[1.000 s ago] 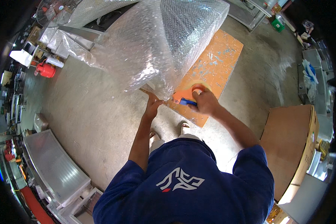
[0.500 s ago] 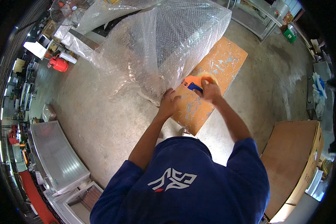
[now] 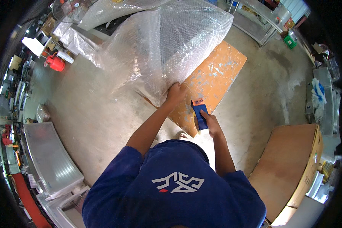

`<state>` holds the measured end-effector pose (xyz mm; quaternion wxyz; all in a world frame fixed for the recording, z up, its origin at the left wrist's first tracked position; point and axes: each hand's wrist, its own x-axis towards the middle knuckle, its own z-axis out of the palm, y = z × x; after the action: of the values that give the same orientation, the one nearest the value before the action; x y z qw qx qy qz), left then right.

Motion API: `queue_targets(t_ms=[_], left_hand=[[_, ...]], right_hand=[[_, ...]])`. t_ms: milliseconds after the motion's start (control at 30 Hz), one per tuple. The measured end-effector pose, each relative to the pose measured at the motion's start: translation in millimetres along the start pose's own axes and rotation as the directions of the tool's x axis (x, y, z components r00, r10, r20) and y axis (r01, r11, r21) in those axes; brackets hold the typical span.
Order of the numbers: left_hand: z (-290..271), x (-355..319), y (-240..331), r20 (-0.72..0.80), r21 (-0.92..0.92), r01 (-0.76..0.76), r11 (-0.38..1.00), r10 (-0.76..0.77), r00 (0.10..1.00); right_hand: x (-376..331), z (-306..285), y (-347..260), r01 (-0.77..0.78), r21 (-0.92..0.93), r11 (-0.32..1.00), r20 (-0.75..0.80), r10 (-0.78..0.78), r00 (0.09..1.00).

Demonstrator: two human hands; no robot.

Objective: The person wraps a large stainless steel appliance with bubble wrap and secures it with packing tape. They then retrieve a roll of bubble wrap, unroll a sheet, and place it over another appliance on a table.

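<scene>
A large sheet of clear bubble wrap point(image 3: 190, 34) drapes over a bulky item whose shape it mostly hides. At the wrap's near corner, my left hand point(image 3: 174, 94) is closed on the gathered edge, its fingertips partly out of sight. In my right hand point(image 3: 212, 123) is a tape dispenser point(image 3: 200, 112) with a blue handle and an orange front end, held over the near part of a worn orange-brown board point(image 3: 216, 72). The board is scuffed with grey patches and sticks out from beneath the wrap. Part of a tape roll shows beside the handle.
A big cardboard box point(image 3: 285, 155) stands at right. To the left are a silvery panel-like unit point(image 3: 53, 152) and a red gas cylinder point(image 3: 55, 63). A metal table point(image 3: 254, 19) stands at the far right, near a green crate point(image 3: 290, 41). Concrete floor surrounds the board.
My right hand has come nearer to me with the tape dispenser, turning it so its front end points away. My left hand has shifted slightly and closed on the bubble wrap's edge.
</scene>
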<state>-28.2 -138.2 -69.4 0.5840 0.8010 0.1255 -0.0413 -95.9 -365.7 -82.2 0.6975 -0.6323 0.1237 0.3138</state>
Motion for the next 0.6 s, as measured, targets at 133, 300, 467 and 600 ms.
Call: queue_targets(t_ms=[133,300,467,600], left_hand=[[4.9,-4.9,-5.6,0.09,0.18,-0.243,0.953,0.23,0.969],[-8.3,-70.3,-32.1,0.451,-0.076,0.054,0.996,-0.014,0.893],[-56.4,-121.9,-62.2,0.699,-0.438,0.5,0.747,-0.067,0.712],[-78.8,-127.1,-105.0,0.712,-0.61,0.619,0.494,0.001,0.702]], right_hand=[[-43.4,-8.3,12.6,-0.002,-0.176,0.984,0.044,0.01,0.999],[-78.0,8.0,40.4,0.041,-0.477,0.878,0.009,-0.042,0.999],[-98.9,67.4,25.0,0.06,-0.622,0.781,0.059,-0.03,0.998],[-99.2,103.6,22.1,0.028,-0.649,0.76,0.048,0.004,0.999]])
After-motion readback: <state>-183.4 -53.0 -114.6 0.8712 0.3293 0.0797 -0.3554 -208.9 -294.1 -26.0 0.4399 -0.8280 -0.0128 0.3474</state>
